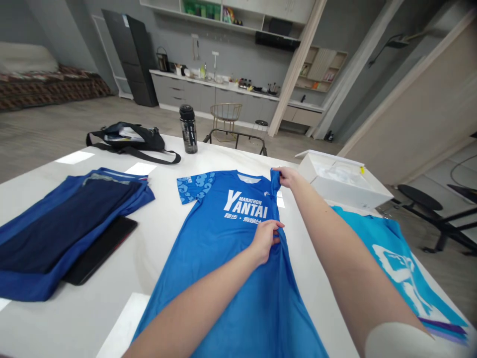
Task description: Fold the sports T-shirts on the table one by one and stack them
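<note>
As both hands take hold of its right-hand edge, a blue marathon shirt [219, 238] lies front up across the middle of a white tabletop [160, 223], its collar pointing away from the person. The work appears to be at an early stage: the patterned sleeve [196, 188] on the left is spread out flat and the "Yantai" lettering can be read, while the opposite sleeve is bunched and the right-hand side stands in a loose ridge, not yet settled. The body of the shirt is laid out long, with its lower end running out of view. The left hand [266, 241] pinches the side of the shirt just beside the lettering, fingers curled, its forearm slanting across the lower front from the near left. The right hand [286, 177] grasps cloth at the shoulder and sleeve, its arm stretched forward, well extended, outside the shirt's edge. Near that hand sits an open white box [335, 181], with a turquoise garment [368, 228] on the nearer side of it. To the left, folded dark blue clothing [70, 219] partly covers a flat black object [102, 253].
</note>
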`<action>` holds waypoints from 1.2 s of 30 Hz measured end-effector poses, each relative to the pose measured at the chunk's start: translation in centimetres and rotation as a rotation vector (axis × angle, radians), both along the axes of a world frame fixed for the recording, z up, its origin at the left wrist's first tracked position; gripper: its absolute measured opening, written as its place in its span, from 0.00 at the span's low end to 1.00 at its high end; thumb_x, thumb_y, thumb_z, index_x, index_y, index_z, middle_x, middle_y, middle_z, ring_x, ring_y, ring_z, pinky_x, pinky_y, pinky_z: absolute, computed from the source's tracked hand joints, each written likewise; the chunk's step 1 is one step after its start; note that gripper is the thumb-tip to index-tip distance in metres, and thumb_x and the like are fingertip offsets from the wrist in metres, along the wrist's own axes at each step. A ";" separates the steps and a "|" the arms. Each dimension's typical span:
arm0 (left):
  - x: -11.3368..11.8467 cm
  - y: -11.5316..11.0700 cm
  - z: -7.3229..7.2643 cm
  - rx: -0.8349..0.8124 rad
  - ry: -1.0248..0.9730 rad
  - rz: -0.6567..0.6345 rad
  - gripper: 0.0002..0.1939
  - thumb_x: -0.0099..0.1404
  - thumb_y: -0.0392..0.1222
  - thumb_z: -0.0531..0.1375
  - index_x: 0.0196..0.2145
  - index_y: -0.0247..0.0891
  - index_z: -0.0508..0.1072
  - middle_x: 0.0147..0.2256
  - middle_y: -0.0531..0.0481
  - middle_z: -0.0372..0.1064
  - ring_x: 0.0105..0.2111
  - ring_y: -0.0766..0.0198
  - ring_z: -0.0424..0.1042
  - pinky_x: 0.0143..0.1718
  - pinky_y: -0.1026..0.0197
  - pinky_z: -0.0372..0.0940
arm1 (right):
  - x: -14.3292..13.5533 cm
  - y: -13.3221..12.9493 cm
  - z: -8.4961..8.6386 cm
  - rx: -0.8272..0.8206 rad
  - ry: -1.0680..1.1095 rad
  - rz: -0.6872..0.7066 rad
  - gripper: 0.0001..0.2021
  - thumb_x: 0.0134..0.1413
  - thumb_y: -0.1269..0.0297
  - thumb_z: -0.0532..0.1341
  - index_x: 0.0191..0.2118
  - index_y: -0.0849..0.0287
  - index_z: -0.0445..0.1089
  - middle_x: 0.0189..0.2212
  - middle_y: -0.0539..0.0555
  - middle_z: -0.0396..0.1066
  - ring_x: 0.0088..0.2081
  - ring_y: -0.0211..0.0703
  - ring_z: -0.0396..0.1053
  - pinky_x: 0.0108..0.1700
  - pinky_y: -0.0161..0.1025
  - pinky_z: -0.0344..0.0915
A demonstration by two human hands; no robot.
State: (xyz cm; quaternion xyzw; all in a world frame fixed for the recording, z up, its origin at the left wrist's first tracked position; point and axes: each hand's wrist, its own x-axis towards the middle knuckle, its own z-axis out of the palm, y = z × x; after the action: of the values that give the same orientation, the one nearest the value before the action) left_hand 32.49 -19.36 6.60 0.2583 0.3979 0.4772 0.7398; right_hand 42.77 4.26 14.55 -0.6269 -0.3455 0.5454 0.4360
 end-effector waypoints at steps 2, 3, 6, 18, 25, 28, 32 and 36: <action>-1.5 -0.2 0.0 -0.149 -0.109 0.056 0.09 0.53 0.38 0.55 0.31 0.36 0.73 0.28 0.51 0.66 0.29 0.65 0.66 0.29 0.64 0.60 | -3.5 0.4 -0.8 -0.016 -0.044 0.047 0.03 0.59 0.77 0.61 0.37 0.63 0.70 0.22 0.49 0.70 0.24 0.36 0.71 0.29 0.30 0.74; -2.3 -0.4 -0.1 -0.187 -0.090 0.065 0.09 0.54 0.39 0.55 0.33 0.37 0.72 0.28 0.51 0.66 0.29 0.65 0.66 0.29 0.64 0.60 | -5.2 0.4 -1.4 -0.014 -0.071 0.075 0.03 0.60 0.75 0.61 0.38 0.63 0.69 0.24 0.50 0.70 0.25 0.37 0.72 0.30 0.31 0.75; -4.6 -0.8 -0.7 -0.125 0.262 0.042 0.12 0.55 0.39 0.58 0.39 0.38 0.71 0.31 0.50 0.68 0.33 0.61 0.68 0.35 0.61 0.62 | -8.9 -0.2 -3.5 0.034 -0.171 0.151 0.05 0.61 0.69 0.63 0.42 0.61 0.70 0.31 0.53 0.74 0.30 0.39 0.75 0.34 0.35 0.77; -6.1 -2.2 -1.0 0.335 0.896 -0.161 0.16 0.61 0.34 0.57 0.46 0.41 0.77 0.39 0.44 0.77 0.42 0.54 0.76 0.46 0.56 0.66 | -4.0 -4.5 -9.2 0.257 -0.926 0.168 0.09 0.54 0.71 0.63 0.42 0.61 0.76 0.47 0.63 0.75 0.54 0.57 0.69 0.61 0.52 0.60; -5.2 -3.5 0.5 0.533 1.423 -0.363 0.23 0.71 0.53 0.50 0.40 0.39 0.81 0.40 0.35 0.79 0.43 0.43 0.78 0.45 0.45 0.69 | -3.0 -8.4 -11.6 0.585 -1.259 0.505 0.18 0.68 0.62 0.55 0.56 0.63 0.72 0.57 0.65 0.69 0.61 0.54 0.64 0.65 0.47 0.58; -5.0 -4.1 0.9 0.523 1.447 -0.440 0.26 0.72 0.57 0.47 0.40 0.39 0.81 0.41 0.35 0.79 0.43 0.43 0.78 0.44 0.46 0.69 | -3.6 -10.4 -12.4 0.647 -1.263 0.501 0.21 0.70 0.60 0.51 0.59 0.64 0.70 0.63 0.65 0.64 0.66 0.52 0.58 0.68 0.47 0.54; -5.2 -4.9 0.7 0.500 1.388 -0.514 0.25 0.72 0.57 0.48 0.39 0.41 0.80 0.42 0.38 0.79 0.44 0.46 0.78 0.44 0.50 0.69 | -4.7 -13.1 -13.1 0.635 -1.199 0.510 0.24 0.71 0.58 0.50 0.64 0.65 0.65 0.66 0.65 0.60 0.69 0.53 0.53 0.70 0.51 0.50; -5.6 -6.0 0.0 0.518 1.229 -0.448 0.21 0.71 0.54 0.52 0.30 0.41 0.77 0.36 0.41 0.79 0.40 0.52 0.77 0.43 0.55 0.66 | -4.7 -15.8 -13.0 0.612 -1.112 0.504 0.27 0.70 0.58 0.52 0.68 0.64 0.59 0.70 0.63 0.53 0.72 0.55 0.47 0.71 0.54 0.47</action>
State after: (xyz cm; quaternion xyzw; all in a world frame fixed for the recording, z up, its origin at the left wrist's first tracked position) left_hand 26.92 -25.34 6.63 0.7248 0.5547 0.1603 0.3760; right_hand 38.11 -11.53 1.58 -0.5627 -0.7923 0.1050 0.2112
